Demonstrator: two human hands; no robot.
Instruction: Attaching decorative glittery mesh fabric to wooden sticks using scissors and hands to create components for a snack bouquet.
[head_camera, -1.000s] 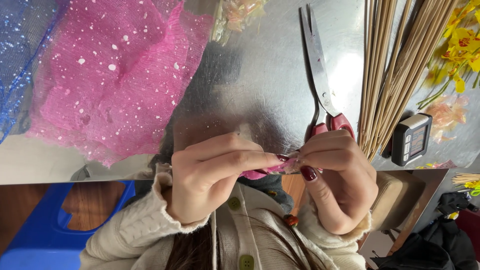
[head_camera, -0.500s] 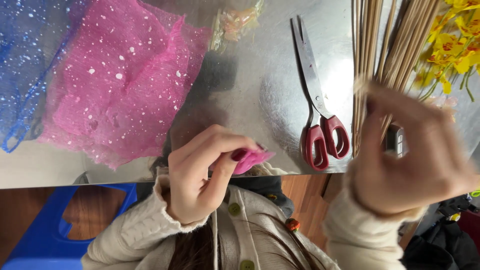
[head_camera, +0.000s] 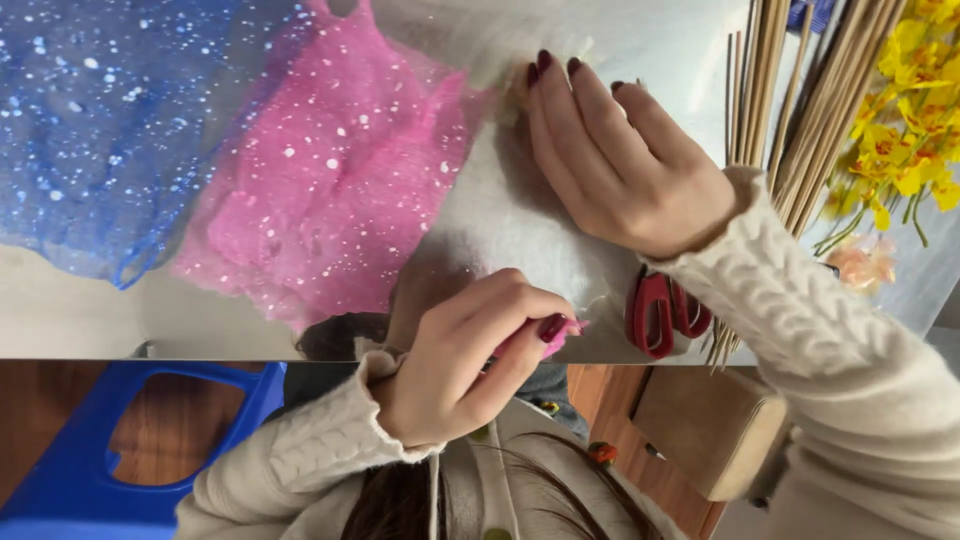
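Blue speckled mesh far left of both hands; pink speckled mesh just left of right hand, open, fingers spread, flat on tabletop, gripping nothing. Wooden sticks right of it; red-handled scissors beneath wrist. Left hand pinched on small pink piece.

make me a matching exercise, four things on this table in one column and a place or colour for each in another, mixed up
Things:
1. scissors
2. wooden sticks
3. blue netting
4. small pink piece

Descriptions:
A. pinched in the left hand
B. far left of the table
C. red handles, partly under the right hand's wrist
D. bundle beside the yellow flowers

Pairs: 1-C, 2-D, 3-B, 4-A
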